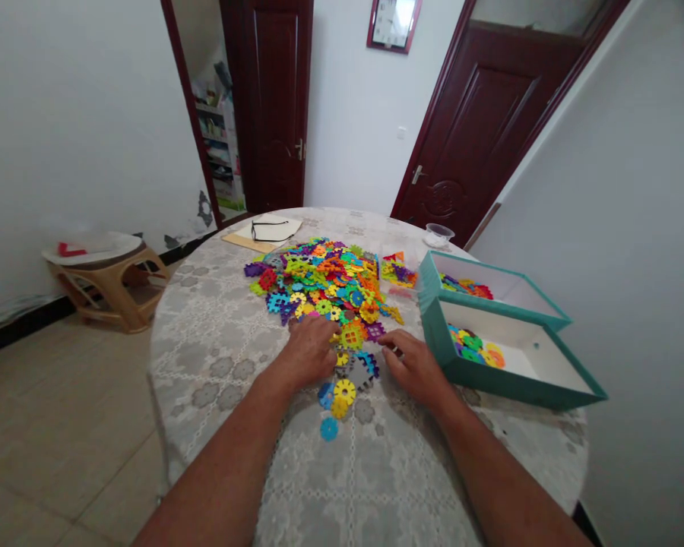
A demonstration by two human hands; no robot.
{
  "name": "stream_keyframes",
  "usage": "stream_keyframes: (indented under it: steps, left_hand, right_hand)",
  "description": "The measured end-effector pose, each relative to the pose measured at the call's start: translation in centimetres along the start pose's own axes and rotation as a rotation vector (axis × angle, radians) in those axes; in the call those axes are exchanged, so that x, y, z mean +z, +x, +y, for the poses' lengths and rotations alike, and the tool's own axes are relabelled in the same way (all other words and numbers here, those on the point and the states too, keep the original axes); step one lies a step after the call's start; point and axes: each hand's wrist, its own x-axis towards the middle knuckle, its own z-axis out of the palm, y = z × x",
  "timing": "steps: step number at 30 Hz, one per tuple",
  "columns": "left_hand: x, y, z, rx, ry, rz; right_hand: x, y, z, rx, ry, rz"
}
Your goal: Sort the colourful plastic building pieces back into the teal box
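A heap of bright plastic gear-shaped pieces [324, 285] lies in the middle of a round table with a lace cloth [216, 349]. My left hand [311, 349] rests palm down at the near edge of the heap, fingers curled over some pieces. My right hand [413, 365] lies just to the right, fingertips touching pieces by the heap's edge. Between and below my hands sit a few loose pieces, among them a yellow one [345, 391] and a blue one [329, 428].
Two teal open boxes [433, 319] holding some coloured pieces stand at the right of the table. A pair of glasses on a paper [270, 228] and a small clear bowl [438, 234] sit at the far side. A low stool [111, 277] stands on the floor at left.
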Motion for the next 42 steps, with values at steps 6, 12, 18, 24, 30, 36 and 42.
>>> stream_keyframes:
  steps: [6,12,18,24,30,36,42]
  left_hand:
    - [-0.4,-0.2,0.2,0.068,-0.037,-0.05]
    - [-0.2,0.1,-0.3,0.033,-0.006,-0.018]
    - [-0.2,0.7,-0.4,-0.105,-0.116,0.091]
    - [-0.2,0.9,-0.2,-0.149,-0.423,0.164]
    - [-0.3,0.9,0.3,-0.144,-0.517,0.181]
    - [0.0,0.9,0.4,-0.124,-0.587,0.159]
    - [0.3,1.1,1.0,-0.176,-0.749,0.063]
  right_hand:
    - [-0.7,-0.7,-3.5,-0.1,0.014,-0.187]
    - [1.1,-0.8,-4.6,-0.074,-0.106,-0.259]
    - [0.8,-0.3,-1.6,-0.01,-0.028,-0.099]
    - [0.7,0.1,0.2,0.185,0.008,0.056]
    - [0.3,0.2,-0.7,0.295,0.009,0.177]
    - [0.8,-0.1,-2.2,0.252,0.118,0.063]
    - [1.6,-0.1,-2.8,0.208,0.14,0.044]
